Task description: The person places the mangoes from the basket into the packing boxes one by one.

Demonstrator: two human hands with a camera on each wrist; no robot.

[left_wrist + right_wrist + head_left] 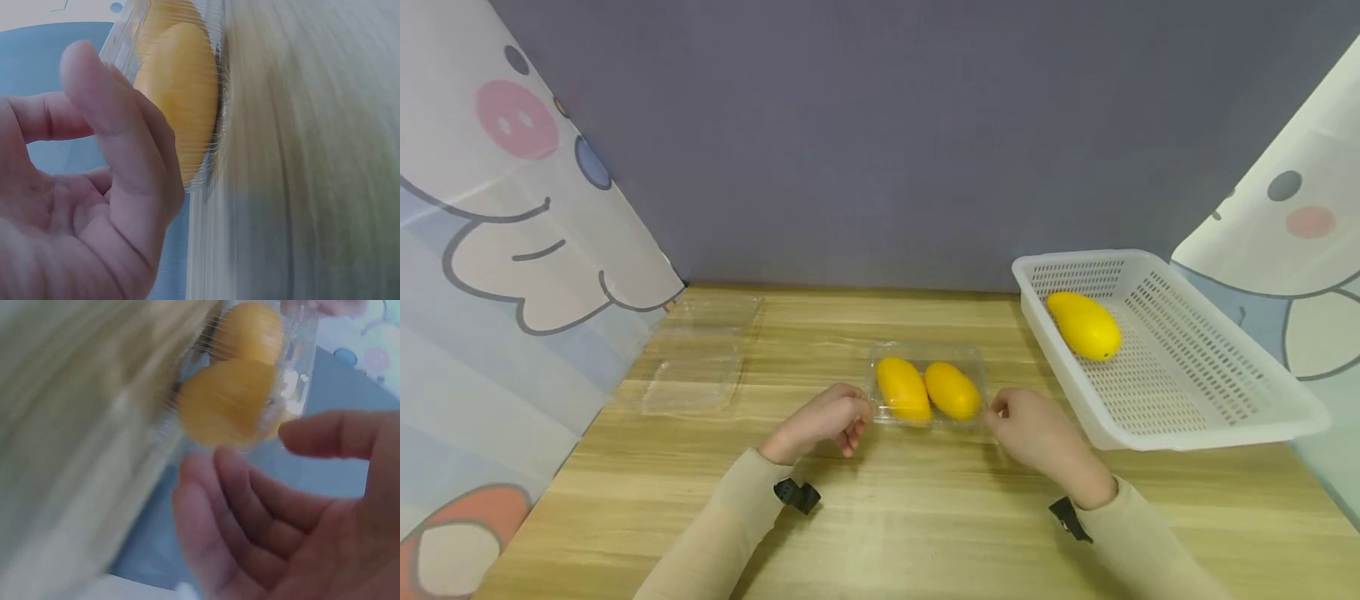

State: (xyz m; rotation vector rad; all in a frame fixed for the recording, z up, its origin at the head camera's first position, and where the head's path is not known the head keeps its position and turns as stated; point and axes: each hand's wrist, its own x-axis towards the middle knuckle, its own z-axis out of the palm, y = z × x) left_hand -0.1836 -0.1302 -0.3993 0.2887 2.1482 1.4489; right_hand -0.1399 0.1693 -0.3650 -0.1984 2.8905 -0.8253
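Two yellow mangoes, a left one [902, 390] and a right one [952, 390], lie side by side in a clear plastic box [925, 351] on the table. My left hand [826, 422] is at the box's left front corner, its fingers loosely bent beside the wall in the left wrist view. At the opposite side, my right hand [1033, 433] has its fingertips close to the right front corner. The right wrist view shows its thumb [325, 434] and fingers apart, with a gap between them.
A white perforated basket [1210, 333] stands on the right with one mango [1084, 326] inside. Another clear plastic container [692, 367] lies at the table's left. A grey panel [850, 150] rises along the back edge of the wood-grain table [880, 517].
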